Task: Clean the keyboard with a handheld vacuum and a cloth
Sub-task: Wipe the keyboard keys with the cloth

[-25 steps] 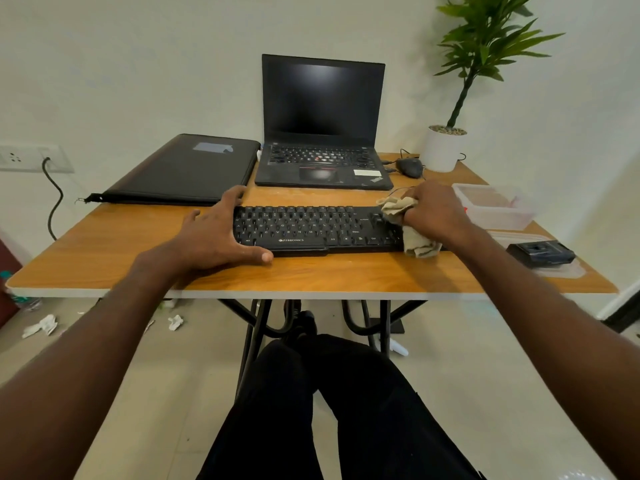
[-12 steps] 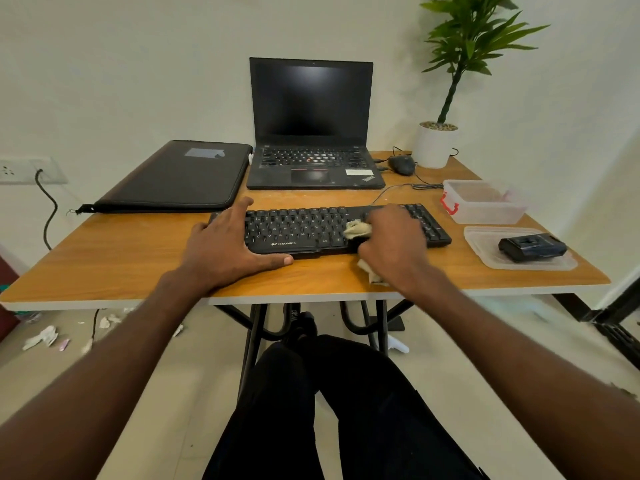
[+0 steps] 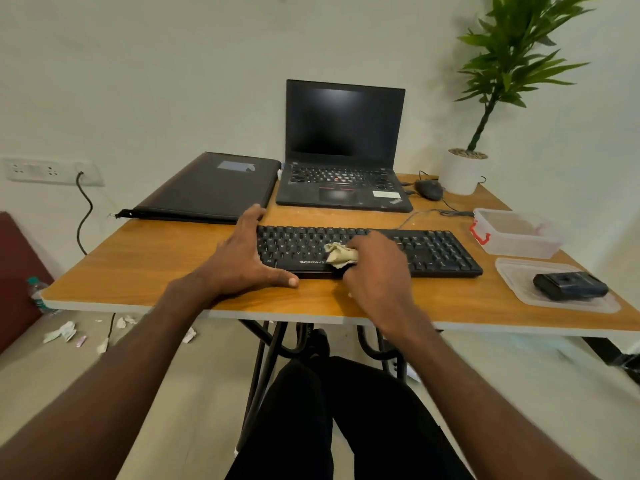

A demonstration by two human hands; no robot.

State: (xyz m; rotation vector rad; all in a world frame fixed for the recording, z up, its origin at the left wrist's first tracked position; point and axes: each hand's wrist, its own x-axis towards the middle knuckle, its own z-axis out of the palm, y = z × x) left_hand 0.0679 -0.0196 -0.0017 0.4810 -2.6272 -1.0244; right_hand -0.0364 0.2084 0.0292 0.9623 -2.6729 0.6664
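1. Keyboard lay flat near the desk's front edge, ahead of the laptop.
2. Cloth sat bunched on the middle keys, gripped under the right hand, fingers curled round it.
3. Left hand pressed flat, fingers spread, bracing the keyboard's left end.
4. Wiping step in hand, judging by this.
5. Next: more strokes along the rows, left hand holding firm.
6. Black device, possibly the vacuum, rested on a lid at right.

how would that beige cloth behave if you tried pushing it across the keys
Probably floppy: the cloth sits crumpled under the right hand. It likely bunches up unless pressed. It looks light and should not shift the keyboard, braced by the left hand.
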